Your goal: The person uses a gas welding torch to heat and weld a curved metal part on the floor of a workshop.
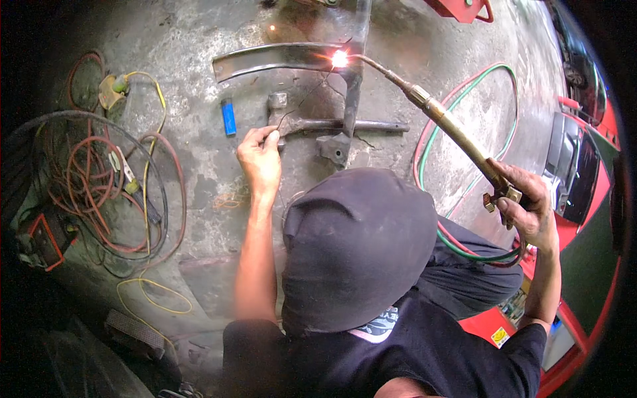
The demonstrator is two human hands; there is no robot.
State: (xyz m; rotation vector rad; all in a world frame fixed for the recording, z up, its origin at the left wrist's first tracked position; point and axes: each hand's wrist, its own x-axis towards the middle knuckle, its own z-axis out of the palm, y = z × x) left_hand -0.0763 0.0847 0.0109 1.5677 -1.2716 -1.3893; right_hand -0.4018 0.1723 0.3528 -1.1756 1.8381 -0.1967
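Observation:
My right hand [524, 205] is wrapped round the valve end of a brass gas torch [458, 129], whose thin bent tip reaches the work. A bright glow [339, 59] burns at that tip, on the right part of a curved metal channel piece [272, 60]. Between thumb and fingers my left hand [260, 156] pinches a thin filler rod [300, 105], which runs up toward the glow. Just beyond this hand a hammer [332, 125] lies on the floor. Its handle passes by a long metal bar [353, 99] that meets the channel piece.
Red and green hoses [424, 152] loop on the right. Tangled cables [99, 179] lie at left, with a small blue block [228, 118] nearer the work. Dark cloth [358, 252] bulges up at the middle. Red equipment [464, 8] stands at the far edge.

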